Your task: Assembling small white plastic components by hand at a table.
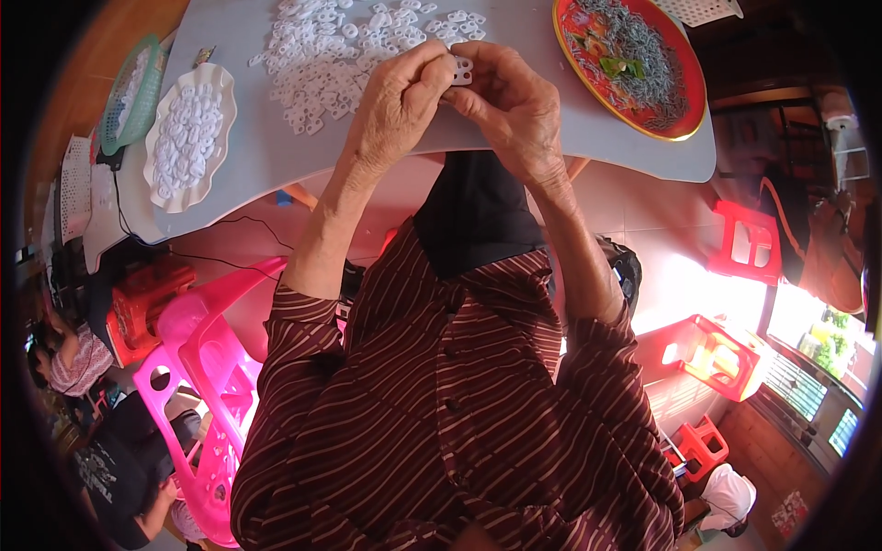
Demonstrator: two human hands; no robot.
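Over the near edge of the grey table my two hands meet around a small white plastic piece with holes. My left hand is closed, its curled fingertips pressed to the piece's left side. My right hand pinches the same piece from the right between thumb and bent fingers. Any smaller part between the fingertips is hidden. Just beyond the hands lies a spread heap of similar white plastic pieces.
A red round tray with many small grey metal parts stands at the table's right. White rounded pieces fill a wavy-edged white dish at the left, beside a green basket. Pink chairs, red stools and other people surround the table.
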